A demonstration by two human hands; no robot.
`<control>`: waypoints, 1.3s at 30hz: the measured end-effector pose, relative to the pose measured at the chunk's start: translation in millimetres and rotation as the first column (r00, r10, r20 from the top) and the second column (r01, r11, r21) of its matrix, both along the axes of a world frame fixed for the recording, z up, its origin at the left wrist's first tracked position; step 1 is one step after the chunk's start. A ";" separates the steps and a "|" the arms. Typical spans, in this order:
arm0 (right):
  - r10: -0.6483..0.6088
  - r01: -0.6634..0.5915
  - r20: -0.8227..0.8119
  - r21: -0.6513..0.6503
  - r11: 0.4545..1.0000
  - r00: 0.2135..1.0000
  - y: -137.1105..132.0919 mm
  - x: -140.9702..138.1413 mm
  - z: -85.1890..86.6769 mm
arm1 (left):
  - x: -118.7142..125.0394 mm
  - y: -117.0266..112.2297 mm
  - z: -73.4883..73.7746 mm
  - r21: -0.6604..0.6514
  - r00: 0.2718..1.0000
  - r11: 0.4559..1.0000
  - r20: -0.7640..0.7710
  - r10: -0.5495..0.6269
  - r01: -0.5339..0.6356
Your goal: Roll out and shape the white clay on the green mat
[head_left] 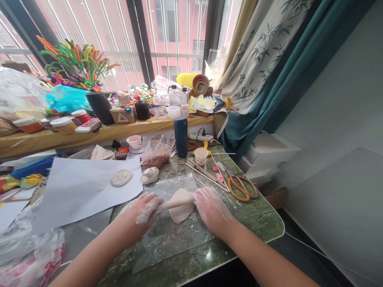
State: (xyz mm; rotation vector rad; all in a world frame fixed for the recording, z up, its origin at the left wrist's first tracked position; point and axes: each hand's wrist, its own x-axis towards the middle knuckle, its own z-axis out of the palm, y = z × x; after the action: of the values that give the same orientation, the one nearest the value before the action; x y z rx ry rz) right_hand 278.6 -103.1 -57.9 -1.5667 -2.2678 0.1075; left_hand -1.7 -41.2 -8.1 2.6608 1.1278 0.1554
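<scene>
Pale slab [179,215] | left hand [146,209], right hand [211,207] gripping roller [177,204] | bag [163,142]: reddish-brown contents [154,160]

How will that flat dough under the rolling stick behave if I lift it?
The flat dough will likely flop and could stretch, since it looks thin and soft. It may cling to the clear sheet, lying flat against it. It probably won't roll, given its broad shape.

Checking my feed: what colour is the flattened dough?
The flattened dough is off-white; the head view shows it.
</scene>
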 end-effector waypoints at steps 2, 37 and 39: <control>0.058 -0.055 -0.063 0.057 0.997 0.996 6.3 6.4 11.3 | -7.0 8.8 2.5 -0.016 0.994 1.000 0.105 0.019 -0.017; -0.211 0.206 0.228 0.047 0.977 0.951 159.8 38.3 45.6 | 4.4 27.3 -34.2 -0.959 0.536 0.246 0.283 0.796 0.142; -0.160 0.138 0.181 0.128 0.982 0.970 136.8 19.3 43.2 | 5.1 26.3 -32.7 -0.956 0.537 0.260 0.290 0.792 0.134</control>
State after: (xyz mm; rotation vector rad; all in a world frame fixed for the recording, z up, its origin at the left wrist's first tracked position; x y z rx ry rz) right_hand 297.9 33.6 -14.7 -1.7448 -2.2403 -0.2192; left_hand 3.4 -15.0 -40.8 0.9477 1.0133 0.5027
